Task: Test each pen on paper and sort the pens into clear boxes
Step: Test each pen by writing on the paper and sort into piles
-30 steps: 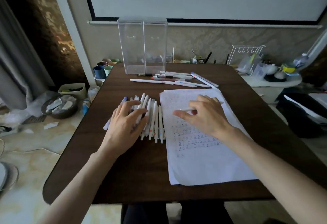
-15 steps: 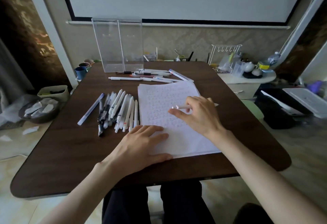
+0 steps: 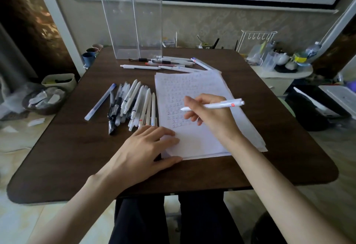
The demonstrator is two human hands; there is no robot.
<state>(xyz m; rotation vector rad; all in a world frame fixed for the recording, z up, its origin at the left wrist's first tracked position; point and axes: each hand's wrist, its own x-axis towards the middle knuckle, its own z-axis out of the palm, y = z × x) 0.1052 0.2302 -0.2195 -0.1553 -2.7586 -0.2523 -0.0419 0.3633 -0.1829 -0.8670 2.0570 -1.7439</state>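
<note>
Now turned into a writing grip: white pen [image 3: 213,105], pinched by right hand [image 3: 210,114], tip over centre of paper [image 3: 192,85]. Shifted to 7 o'clock corner: left hand [image 3: 146,147], fingers flat, pressing. Likely next: test stroke. Clear boxes [image 3: 133,24] at 11 o'clock.

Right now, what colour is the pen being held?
The pen in the right hand is white with a red mark near its back end; head view.

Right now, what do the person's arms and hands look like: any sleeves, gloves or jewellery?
Both the left hand and the right hand are bare: no gloves, rings or watch show. The left forearm and right forearm are uncovered to the picture's edge, with no sleeve in view. Dark trousers cover the lap.
</note>
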